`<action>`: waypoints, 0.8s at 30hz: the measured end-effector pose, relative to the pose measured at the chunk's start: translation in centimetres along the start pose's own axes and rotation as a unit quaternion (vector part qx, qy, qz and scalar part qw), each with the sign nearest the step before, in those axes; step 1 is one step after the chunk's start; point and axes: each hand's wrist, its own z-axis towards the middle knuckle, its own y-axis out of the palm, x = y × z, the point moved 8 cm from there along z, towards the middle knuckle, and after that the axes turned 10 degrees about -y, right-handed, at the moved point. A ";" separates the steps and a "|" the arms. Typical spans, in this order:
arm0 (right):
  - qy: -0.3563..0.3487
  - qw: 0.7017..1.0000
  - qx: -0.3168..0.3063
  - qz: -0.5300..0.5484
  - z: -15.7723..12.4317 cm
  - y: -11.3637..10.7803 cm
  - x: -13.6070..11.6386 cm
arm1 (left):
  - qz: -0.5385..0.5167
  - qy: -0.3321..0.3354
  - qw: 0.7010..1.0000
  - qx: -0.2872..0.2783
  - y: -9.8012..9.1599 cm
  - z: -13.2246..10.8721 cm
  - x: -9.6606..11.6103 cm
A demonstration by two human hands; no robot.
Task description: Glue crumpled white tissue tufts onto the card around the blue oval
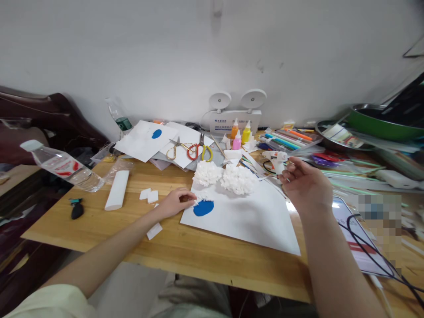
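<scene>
A white sheet of paper [251, 216] lies on the wooden table [185, 247], with a blue oval [203, 207] near its left edge and two white fluffy clumps [228, 177] at its top. My left hand [177, 202] rests at the sheet's left edge beside the blue oval, fingers curled and pinched on a small white piece. My right hand [304, 183] hovers past the sheet's right corner, fingers loosely curled, right next to a white glue gun [276, 160]; whether it grips the gun is unclear.
Scissors [195, 151] lie on loose papers at the back. Small paint bottles [240, 132] and a tray of markers [288, 139] stand by the wall. A water bottle [62, 167] lies at the left edge, near a white foam bar [117, 190]. Cables [374, 256] cross the right side.
</scene>
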 end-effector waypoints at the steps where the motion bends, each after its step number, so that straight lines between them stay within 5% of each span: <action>1: -0.001 1.000 -0.002 -0.001 -0.1 0.1 0.0 | -0.005 -0.008 1.000 0.001 0.0 0.0 0.0; 11: -0.015 1.000 -0.023 -0.011 0.1 0.1 0.0 | 0.029 -0.012 0.996 0.086 0.2 0.8 0.8; 24: -0.009 1.000 -0.010 -0.012 -0.1 0.2 -0.2 | -0.021 -0.009 1.000 -0.011 0.0 0.4 -0.3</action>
